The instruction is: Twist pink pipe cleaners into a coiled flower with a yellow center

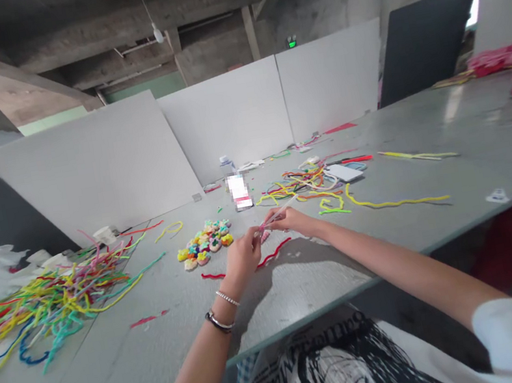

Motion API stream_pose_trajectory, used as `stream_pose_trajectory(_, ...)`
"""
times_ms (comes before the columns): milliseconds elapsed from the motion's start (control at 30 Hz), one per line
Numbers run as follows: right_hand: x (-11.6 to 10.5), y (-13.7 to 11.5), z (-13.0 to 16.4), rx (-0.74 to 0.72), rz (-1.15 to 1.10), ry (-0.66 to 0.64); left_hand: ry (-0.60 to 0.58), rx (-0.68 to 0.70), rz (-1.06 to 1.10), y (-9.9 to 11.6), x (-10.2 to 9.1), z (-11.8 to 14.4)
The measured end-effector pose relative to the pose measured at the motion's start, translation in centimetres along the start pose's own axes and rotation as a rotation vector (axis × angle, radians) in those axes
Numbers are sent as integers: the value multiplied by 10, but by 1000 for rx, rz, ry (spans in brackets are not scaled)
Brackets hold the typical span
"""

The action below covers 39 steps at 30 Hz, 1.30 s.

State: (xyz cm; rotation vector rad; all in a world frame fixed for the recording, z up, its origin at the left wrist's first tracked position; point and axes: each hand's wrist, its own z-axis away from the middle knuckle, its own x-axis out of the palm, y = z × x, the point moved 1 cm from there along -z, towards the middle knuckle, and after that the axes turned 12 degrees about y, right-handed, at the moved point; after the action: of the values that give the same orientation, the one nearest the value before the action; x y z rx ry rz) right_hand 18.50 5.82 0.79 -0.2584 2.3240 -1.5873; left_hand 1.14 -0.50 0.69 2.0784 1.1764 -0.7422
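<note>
Clothing reading "Made", hands pinching pale strand

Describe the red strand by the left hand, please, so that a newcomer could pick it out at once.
On the grey table, find the cluster of small colourful flowers, then the left hand to its right. The red strand shows on both sides of that hand. Its long, wavy shape sets it apart from the short red scraps farther left.

So you've got your left hand and right hand pinching a pale strand, with colorful flower-ish bits bunched nearby.
</note>
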Motion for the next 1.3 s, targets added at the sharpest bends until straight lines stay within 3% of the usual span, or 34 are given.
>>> stream_pose_trajectory(233, 0, 5, -1, -46, 6, -18, -1, 5, 34, -1, 1, 2)
stream_pose_trajectory(400, -1, 8, -3, -41, -4, -20, -14, -107, 350, -1, 5, -3)
stream_pose_trajectory(467, -1, 6, -2, -32, -10, -33, -93, -230, 529, -3, 9, -5)
stream_pose_trajectory(567, 3, 1, 2, -18, 10, -111, -327, -473, 830, -5, 16, -7)
stream_pose_trajectory(633, 5, -2, 5, -18, 35, -154, -443, -565, 997, -5, 17, -6)
stream_pose_trajectory(767, 6, -1, 4, -12, -48, -163, -479, -660, 1189, -4, 14, -6)
stream_pose_trajectory(1033, 9, 6, -1, 30, -265, -153, -434, -671, 1335, 2, 3, -8)
stream_pose_trajectory(1167, 8, 3, 0, 23, -270, -156, -431, -656, 1362, 2, 2, -7)
stream_pose_trajectory(1300, 5, 4, 1, 16, -233, -170, -500, -668, 1403, 0, 3, -6)
